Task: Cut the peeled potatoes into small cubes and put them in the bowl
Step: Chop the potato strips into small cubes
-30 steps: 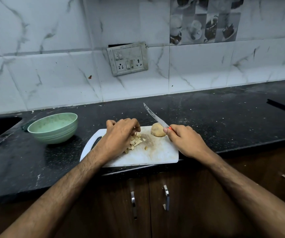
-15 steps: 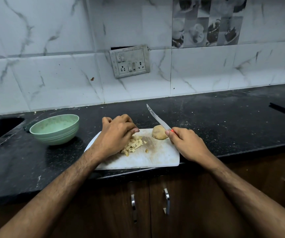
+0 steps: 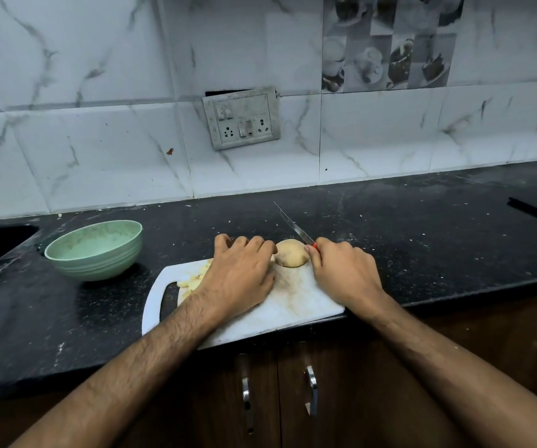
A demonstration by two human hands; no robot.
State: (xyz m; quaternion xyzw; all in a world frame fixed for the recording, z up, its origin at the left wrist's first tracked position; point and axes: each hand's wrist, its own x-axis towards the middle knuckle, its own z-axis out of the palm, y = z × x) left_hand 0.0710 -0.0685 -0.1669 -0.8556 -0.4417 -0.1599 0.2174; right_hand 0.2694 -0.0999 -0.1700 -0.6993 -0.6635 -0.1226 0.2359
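Round pale peeled potato (image 3: 291,252) at white cutting board's (image 3: 293,313) far edge, between hands; left hand (image 3: 240,275) flat, empty; right hand (image 3: 341,270) grips red-handled knife (image 3: 293,225), blade angled away.

Both bare forearms reach in from the bottom edge, angled toward centre. Left hand (image 3: 239,279) palm down, flattened, fingers together and stretched forward, knuckles up, thumb on its right side. Right hand (image 3: 344,273) just beside it, fist curled tight around a thin handle, index finger bent at the top, wrist straight.
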